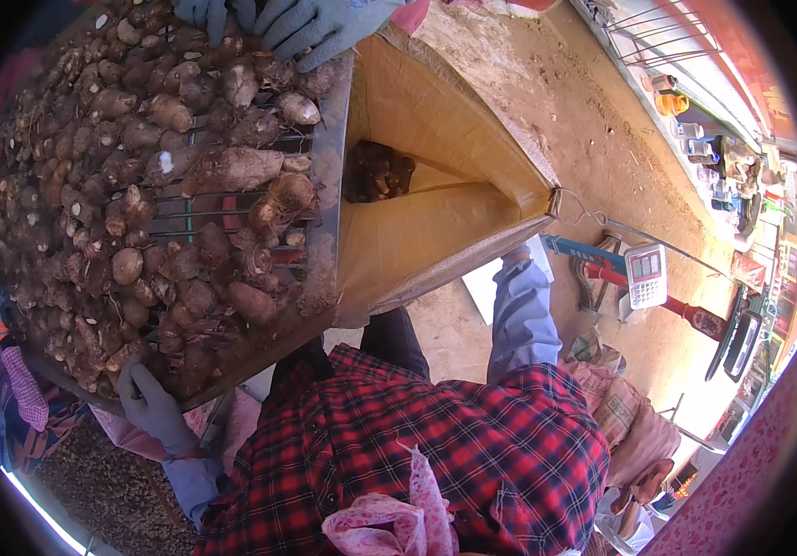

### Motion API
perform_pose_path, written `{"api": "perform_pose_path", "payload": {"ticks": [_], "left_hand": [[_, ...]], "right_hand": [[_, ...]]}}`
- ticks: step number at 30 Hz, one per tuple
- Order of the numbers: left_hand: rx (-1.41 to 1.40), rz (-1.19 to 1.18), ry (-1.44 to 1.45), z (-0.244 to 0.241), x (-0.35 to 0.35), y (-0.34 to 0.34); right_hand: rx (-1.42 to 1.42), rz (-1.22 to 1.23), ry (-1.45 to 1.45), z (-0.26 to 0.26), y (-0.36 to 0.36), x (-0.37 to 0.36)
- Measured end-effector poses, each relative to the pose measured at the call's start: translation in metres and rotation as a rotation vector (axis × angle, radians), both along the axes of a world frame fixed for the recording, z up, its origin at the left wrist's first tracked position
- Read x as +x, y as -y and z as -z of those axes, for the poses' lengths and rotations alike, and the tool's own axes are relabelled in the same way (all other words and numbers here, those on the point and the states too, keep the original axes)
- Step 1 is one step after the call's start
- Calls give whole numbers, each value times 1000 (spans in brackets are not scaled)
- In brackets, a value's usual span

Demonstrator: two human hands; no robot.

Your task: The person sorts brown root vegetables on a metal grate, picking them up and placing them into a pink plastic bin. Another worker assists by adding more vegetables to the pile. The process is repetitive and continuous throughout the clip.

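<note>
Brown taro-like corms (162, 111) cover a slatted metal sorting rack (332, 174). My left hand (155, 410), in a grey glove, is at the rack's near edge, its fingers against corms; whether it grips one is unclear. My right arm reaches forward to the side of a large open sack (433, 257) with a yellowish lining. The sack hides most of my right hand (517, 254). The sack's mouth meets the rack's right edge, and a wire hook (583, 214) holds its far corner. Several dark corms (379, 172) lie inside the sack.
Another person's grey-gloved hands (322, 28) rest over the corms at the rack's far edge. Right of the sack stand a scale with a keypad display (645, 274) and pinkish woven sacks (624, 424). Many small pieces (106, 479) cover the ground at lower left.
</note>
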State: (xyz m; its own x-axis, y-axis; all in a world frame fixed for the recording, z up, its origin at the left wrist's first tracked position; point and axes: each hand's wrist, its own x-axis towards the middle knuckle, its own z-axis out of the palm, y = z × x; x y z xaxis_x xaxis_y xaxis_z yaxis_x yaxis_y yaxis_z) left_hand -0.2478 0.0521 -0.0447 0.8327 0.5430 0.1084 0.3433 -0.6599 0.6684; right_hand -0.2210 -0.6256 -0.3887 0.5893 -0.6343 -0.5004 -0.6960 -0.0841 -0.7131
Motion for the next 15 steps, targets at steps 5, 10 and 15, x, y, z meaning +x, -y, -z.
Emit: {"api": "perform_pose_path", "payload": {"ticks": [5,10,15], "left_hand": [[9,26,8,3,-2,-5],[16,65,61,10,0,-14],[-7,55,90,12,-5,-20]], "right_hand": [[-32,-5,23,-5,9,3],[-54,-10,42,-4,7,-5],[-101,-70,112,2,-17,19]]}}
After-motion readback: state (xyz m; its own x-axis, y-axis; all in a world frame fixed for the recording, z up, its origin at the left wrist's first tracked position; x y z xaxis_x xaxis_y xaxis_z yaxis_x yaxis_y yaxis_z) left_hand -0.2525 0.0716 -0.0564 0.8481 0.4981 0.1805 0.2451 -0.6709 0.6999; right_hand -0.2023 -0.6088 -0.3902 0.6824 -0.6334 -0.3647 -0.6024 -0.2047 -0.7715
